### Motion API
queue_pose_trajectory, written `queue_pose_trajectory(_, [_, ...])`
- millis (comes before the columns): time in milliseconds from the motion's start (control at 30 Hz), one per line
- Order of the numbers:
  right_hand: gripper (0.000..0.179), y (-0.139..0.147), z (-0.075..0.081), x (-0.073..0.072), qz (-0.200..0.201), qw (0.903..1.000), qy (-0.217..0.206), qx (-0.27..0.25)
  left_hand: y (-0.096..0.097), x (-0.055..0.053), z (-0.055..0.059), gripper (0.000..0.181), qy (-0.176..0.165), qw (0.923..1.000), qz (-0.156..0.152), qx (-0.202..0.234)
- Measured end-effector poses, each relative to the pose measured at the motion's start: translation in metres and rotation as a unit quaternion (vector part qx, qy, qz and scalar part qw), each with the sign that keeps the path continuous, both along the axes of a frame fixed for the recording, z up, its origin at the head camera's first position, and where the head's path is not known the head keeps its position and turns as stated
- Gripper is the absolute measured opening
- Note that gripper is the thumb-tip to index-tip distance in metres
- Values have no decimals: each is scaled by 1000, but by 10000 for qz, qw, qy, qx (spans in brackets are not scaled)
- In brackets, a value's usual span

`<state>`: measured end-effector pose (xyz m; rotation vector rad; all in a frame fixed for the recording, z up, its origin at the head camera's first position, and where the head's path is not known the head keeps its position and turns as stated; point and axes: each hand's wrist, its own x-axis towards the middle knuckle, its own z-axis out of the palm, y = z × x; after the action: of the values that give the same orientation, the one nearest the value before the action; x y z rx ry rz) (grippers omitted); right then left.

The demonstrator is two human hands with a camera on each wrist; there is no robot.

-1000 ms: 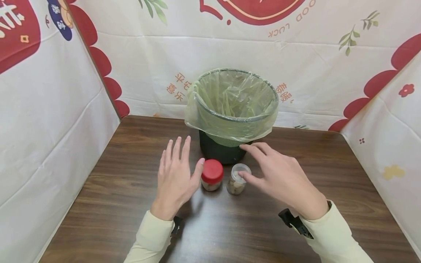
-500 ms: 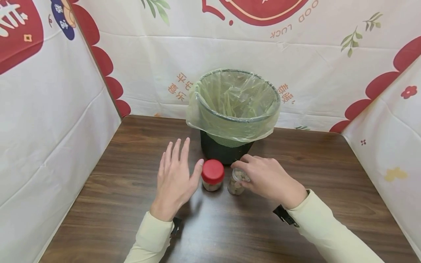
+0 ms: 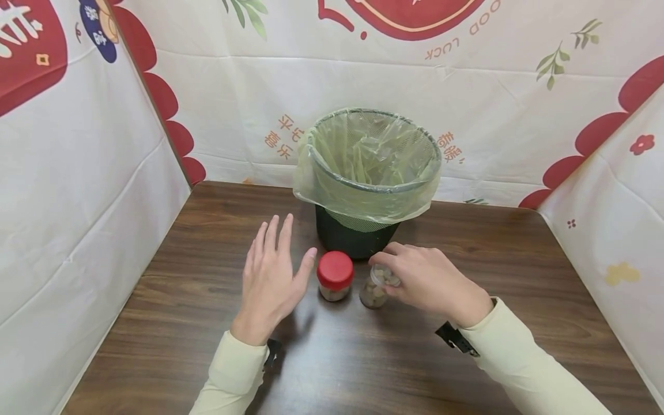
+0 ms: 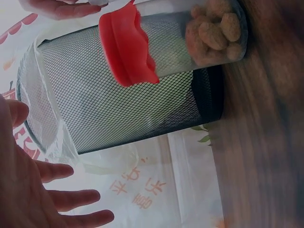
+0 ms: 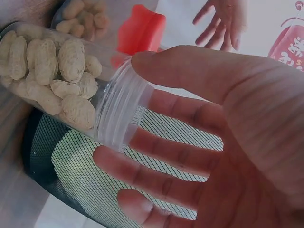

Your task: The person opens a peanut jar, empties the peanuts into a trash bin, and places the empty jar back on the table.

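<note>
In the head view my right hand (image 3: 433,282) pinches the neck of a clear open-topped jar (image 3: 372,295) from the right, thumb on the near side and fingers on the far side. The right wrist view shows peanuts (image 5: 72,61) inside this jar, below its threaded rim (image 5: 121,104). Beside it on the left stands a second clear jar with a red lid (image 3: 335,270); the left wrist view shows peanuts (image 4: 213,33) at its bottom. My left hand (image 3: 270,279) hovers left of the red-lidded jar with straight, spread fingers, touching nothing.
A black mesh bin (image 3: 353,233) lined with a pale yellow-green bag (image 3: 363,199) stands right behind the jars. The dark wooden table (image 3: 171,300) is bordered by white printed cloth (image 3: 233,104) at the back and both sides.
My right hand has come down and left onto the open jar and taken hold of its neck. The jar has shifted slightly right. My left hand has drifted a little left.
</note>
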<state>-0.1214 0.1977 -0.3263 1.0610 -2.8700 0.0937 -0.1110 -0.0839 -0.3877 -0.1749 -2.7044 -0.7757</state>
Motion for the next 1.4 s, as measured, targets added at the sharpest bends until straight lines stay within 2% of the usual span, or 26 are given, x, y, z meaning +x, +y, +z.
queue_pose_trajectory(167, [43, 6, 14, 3, -56, 9999, 65, -149, -3, -2, 8, 81, 159, 9999, -3, 46])
queue_pose_trajectory(367, [47, 14, 40, 11, -125, 9981, 338, -492, -4, -2, 22, 87, 319, 9992, -144, 195])
queue_pose_trajectory(567, [51, 19, 65, 21, -4, 9897, 869, -1137, 6, 4, 43, 95, 492, 9959, -685, 331])
queue_pose_trajectory(667, [52, 20, 72, 25, 203, 9823, 1144, -1472, 16, 9, 54, 101, 656, 9927, -992, 217])
queue_pose_trajectory(733, [54, 20, 75, 27, 312, 9775, 1174, -1722, 23, 13, 60, 105, 828, 9893, -1196, 107])
queue_pose_trajectory(833, [55, 18, 76, 29, 500, 9675, 1126, -2210, 33, 16, 65, 110, 1171, 9809, -1551, -51])
queue_pose_trajectory(933, [53, 15, 73, 30, 579, 9569, 901, -2698, 39, 17, 65, 110, 1620, 9675, -1940, -112])
queue_pose_trajectory(1000, [51, 13, 69, 31, 621, 9495, 763, -2979, 42, 17, 63, 102, 1886, 9579, -2161, -84])
queue_pose_trajectory(1067, [51, 12, 64, 30, 651, 9440, 607, -3178, 42, 17, 59, 90, 2047, 9516, -2294, 22])
queue_pose_trajectory(1200, [53, 11, 54, 28, 724, 9396, 328, -3329, 40, 16, 52, 68, 2143, 9465, -2405, 199])
queue_pose_trajectory(1300, [56, 12, 48, 26, 707, 9424, 118, -3269, 38, 15, 48, 64, 2178, 9448, -2443, 147])
queue_pose_trajectory(1400, [59, 14, 43, 23, 801, 9439, 82, -3203, 36, 15, 45, 62, 2230, 9431, -2466, 0])
